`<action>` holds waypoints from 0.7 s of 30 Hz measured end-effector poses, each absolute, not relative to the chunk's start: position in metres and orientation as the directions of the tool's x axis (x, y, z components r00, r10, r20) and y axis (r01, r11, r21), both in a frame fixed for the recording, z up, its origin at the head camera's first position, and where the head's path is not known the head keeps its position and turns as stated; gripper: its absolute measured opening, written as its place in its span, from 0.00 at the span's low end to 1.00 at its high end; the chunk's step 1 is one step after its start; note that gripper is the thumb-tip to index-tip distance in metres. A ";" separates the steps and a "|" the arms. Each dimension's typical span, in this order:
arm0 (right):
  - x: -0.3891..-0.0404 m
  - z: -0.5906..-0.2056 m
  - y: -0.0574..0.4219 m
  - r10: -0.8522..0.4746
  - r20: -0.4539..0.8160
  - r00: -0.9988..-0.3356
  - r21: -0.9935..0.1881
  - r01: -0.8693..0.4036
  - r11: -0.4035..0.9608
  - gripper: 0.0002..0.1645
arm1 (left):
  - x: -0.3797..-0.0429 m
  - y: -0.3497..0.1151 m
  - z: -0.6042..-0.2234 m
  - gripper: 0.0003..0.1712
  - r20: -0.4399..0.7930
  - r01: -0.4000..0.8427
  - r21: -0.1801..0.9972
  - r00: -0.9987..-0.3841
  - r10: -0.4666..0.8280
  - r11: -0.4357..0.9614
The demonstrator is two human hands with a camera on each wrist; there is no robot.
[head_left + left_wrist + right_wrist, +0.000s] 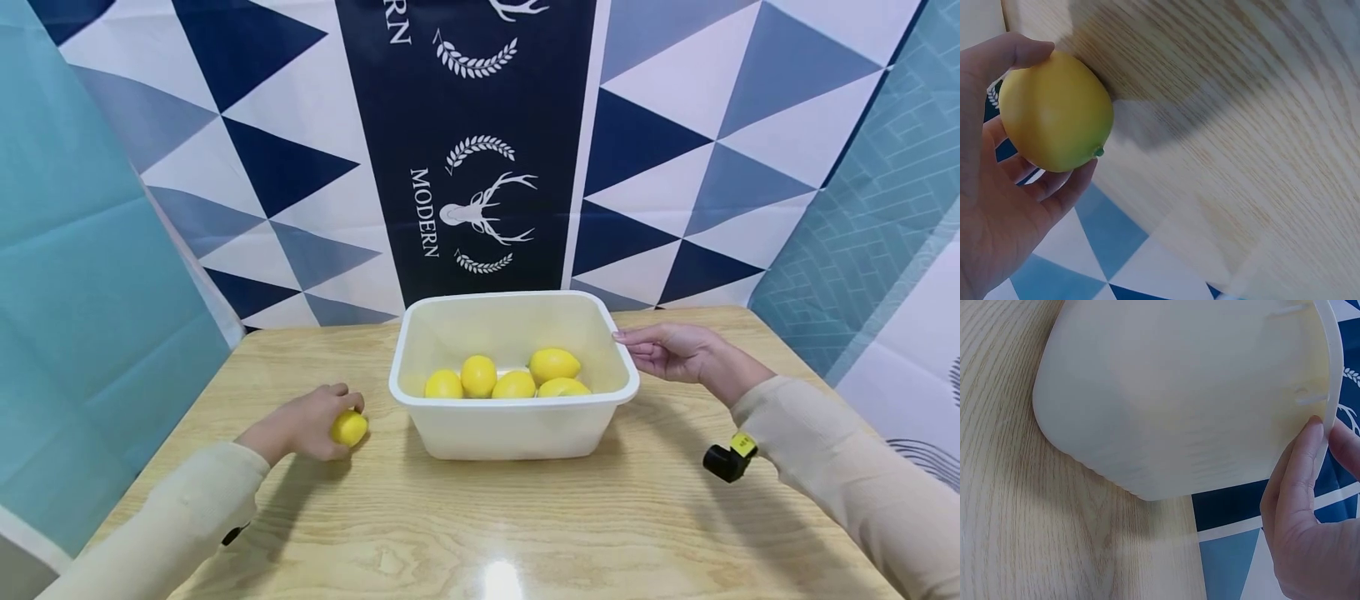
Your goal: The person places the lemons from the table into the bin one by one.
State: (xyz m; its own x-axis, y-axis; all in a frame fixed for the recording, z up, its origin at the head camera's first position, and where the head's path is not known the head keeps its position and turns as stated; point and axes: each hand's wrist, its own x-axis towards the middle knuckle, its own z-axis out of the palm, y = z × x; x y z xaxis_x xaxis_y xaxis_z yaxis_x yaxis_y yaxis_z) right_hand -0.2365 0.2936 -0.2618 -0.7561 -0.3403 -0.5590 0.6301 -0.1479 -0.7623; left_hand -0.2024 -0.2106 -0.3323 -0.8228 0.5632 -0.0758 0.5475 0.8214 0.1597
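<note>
On the left of the table, my left hand (318,423) grips a yellow lemon (349,428). The left wrist view shows the thumb over one side of that lemon (1057,112), fingers curled round the other, and its green stem tip facing out. A white plastic bin (510,429) stands at the table's middle with several lemons (478,377) lying inside. My right hand (678,354) pinches the bin's right rim. Seen from the right wrist, the fingers (1300,469) lie against the outer wall of the bin (1166,394), with the thumb over the rim.
The wooden table (480,517) runs back to a patterned wall hanging (300,167) close behind the bin. Light blue panels (97,292) border the left side. A small black camera (726,462) sticks out from the right sleeve.
</note>
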 end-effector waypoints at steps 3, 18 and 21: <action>-0.237 -0.263 0.293 -0.350 -0.556 -0.753 -0.761 0.632 -0.150 0.08 | -0.199 -0.209 -0.332 0.25 -0.084 0.550 0.158 -0.820 0.566 0.820; -0.237 -0.263 0.294 -0.338 -0.557 -0.758 -0.764 0.628 -0.149 0.09 | -0.186 -0.200 -0.333 0.28 -0.082 0.581 0.101 -0.804 0.589 0.808; -0.237 -0.262 0.294 -0.337 -0.559 -0.758 -0.764 0.629 -0.147 0.09 | -0.183 -0.199 -0.334 0.28 -0.067 0.587 0.084 -0.803 0.592 0.805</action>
State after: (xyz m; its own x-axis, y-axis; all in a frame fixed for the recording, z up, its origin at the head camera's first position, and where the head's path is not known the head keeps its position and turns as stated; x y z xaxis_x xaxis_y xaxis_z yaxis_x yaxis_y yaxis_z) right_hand -0.2374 0.2943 -0.2625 -0.7577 -0.3374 -0.5586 0.6286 -0.1473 -0.7636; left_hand -0.1832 -0.1990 -0.3340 -0.8028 0.5924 -0.0675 0.5871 0.8051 0.0839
